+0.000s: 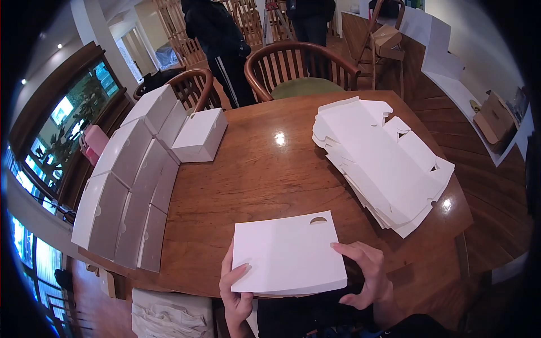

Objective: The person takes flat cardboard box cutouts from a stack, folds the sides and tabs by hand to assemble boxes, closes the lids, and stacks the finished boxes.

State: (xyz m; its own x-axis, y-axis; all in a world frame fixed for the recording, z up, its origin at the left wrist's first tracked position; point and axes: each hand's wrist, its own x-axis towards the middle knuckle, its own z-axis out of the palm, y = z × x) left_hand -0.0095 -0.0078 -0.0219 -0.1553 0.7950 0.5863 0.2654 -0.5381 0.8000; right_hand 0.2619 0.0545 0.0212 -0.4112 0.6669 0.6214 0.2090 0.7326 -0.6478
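Note:
A white cardboard box (287, 253) with a half-round cut-out near its far right corner is at the table's near edge, in front of my body. My left hand (236, 284) grips its left side, fingers on the top face and thumb low at the near edge. At the right side, my right hand (366, 273) has its index fingertip touching the box's edge. The thumb of that hand is stretched apart below, off the box. The underside of the box is hidden.
Flat white box blanks (383, 158) lie piled at the right of the wooden table (253, 180). Folded white boxes (129, 197) are stacked along the left, with one more box (200, 135) beside them. Chairs (298, 67) and two standing people (217, 45) are beyond the far edge.

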